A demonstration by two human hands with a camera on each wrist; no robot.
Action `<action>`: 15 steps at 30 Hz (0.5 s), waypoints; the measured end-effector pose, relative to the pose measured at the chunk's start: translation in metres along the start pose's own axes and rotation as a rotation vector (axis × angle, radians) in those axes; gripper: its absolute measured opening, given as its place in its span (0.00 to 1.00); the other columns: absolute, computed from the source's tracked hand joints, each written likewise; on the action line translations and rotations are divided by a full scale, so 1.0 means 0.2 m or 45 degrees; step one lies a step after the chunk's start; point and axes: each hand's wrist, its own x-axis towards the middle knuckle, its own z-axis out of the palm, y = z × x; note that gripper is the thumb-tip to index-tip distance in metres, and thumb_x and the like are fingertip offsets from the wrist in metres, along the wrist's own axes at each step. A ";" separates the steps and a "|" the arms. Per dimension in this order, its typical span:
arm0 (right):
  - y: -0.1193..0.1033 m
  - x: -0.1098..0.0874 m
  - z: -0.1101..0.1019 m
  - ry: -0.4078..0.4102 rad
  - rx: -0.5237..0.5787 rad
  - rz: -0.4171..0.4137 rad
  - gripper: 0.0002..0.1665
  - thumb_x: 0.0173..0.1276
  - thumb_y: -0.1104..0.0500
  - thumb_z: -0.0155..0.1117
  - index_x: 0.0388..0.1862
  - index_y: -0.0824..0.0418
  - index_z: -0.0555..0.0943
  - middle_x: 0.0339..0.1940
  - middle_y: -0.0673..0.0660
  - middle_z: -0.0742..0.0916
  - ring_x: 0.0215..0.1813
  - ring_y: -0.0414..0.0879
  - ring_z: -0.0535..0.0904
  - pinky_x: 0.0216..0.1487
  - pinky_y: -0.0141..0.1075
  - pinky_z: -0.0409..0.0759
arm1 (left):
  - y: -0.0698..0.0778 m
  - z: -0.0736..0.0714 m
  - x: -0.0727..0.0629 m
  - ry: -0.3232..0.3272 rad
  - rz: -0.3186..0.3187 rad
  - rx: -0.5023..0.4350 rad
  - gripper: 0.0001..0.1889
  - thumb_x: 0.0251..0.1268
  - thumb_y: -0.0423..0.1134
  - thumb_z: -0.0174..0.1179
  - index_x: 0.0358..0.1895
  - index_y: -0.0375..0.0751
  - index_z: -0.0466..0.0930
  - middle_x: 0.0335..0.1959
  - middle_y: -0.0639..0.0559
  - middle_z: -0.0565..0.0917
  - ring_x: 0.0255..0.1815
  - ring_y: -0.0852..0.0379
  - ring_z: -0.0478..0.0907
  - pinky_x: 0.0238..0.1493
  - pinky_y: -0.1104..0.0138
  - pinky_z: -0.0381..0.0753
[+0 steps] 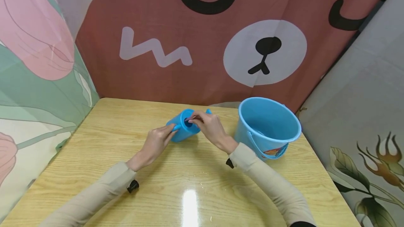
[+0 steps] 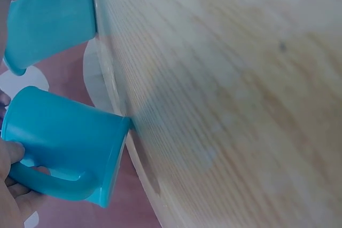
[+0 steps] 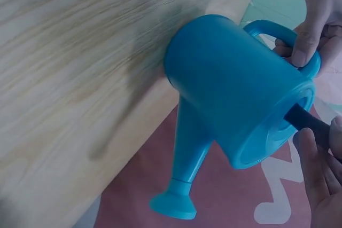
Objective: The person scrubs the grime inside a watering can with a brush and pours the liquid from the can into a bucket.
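Note:
A blue toy watering can [image 1: 182, 137] is tilted over the far half of the table, its open top toward the person. My left hand [image 1: 155, 143] grips the can's loop handle [image 2: 56, 184]. At the mouth of the can, my right hand [image 1: 213, 128] pinches a dark, narrow piece [image 3: 312, 124] between thumb and fingers. One end of that piece is inside the opening; what it is I cannot tell. The spout [image 3: 189, 142], with its flared tip, points away from the handle side. The can's bottom edge is right at the tabletop in the left wrist view.
A larger blue bucket [image 1: 244, 132], its handle hanging down in front, stands to the right of the right hand. Small light scraps [image 1: 202, 185] lie on the wooden table [image 1: 126, 122]. Printed cloths [image 1: 151, 83] hang behind and on both sides.

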 end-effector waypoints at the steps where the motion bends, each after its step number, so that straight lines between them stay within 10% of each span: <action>1: 0.00 0.00 0.00 0.006 0.013 0.023 0.09 0.65 0.64 0.70 0.42 0.65 0.81 0.35 0.55 0.89 0.34 0.42 0.87 0.38 0.25 0.82 | 0.00 0.00 0.00 0.001 0.000 0.001 0.15 0.62 0.26 0.67 0.52 0.28 0.83 0.44 0.34 0.86 0.43 0.40 0.86 0.41 0.56 0.86; 15: -0.07 0.02 -0.04 0.134 0.201 0.322 0.07 0.70 0.67 0.64 0.45 0.69 0.81 0.31 0.57 0.89 0.31 0.41 0.86 0.33 0.31 0.84 | 0.00 0.00 0.00 0.020 -0.003 -0.024 0.15 0.61 0.25 0.67 0.52 0.28 0.83 0.44 0.34 0.86 0.43 0.40 0.85 0.40 0.56 0.86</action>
